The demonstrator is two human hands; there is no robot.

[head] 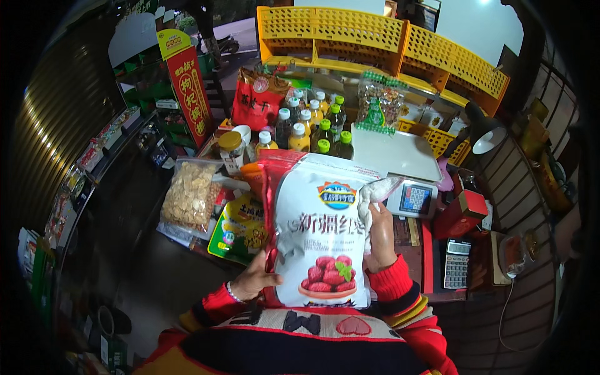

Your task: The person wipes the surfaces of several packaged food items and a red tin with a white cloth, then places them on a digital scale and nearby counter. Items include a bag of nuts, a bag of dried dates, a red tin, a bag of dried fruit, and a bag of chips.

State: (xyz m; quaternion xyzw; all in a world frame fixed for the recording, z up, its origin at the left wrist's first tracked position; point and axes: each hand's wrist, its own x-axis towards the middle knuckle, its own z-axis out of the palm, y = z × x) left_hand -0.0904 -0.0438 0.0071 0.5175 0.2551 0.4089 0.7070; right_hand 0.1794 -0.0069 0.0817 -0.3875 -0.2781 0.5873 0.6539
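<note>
A large white and red plastic pouch, printed with red dates in a bowl, stands upright before my chest. At its lower left edge my left hand grips it, thumb on the front. My right hand is at its upper right side, with a crumpled whitish cloth between the fingers and the pouch. Left of the pouch lie a clear bag of dried slices and a green and yellow packet.
Several bottles with white or green caps stand behind the pouch, near a brown-lidded jar. To the right are a scale, a white tray, a red box, a calculator and a black lamp. Yellow crates line the back.
</note>
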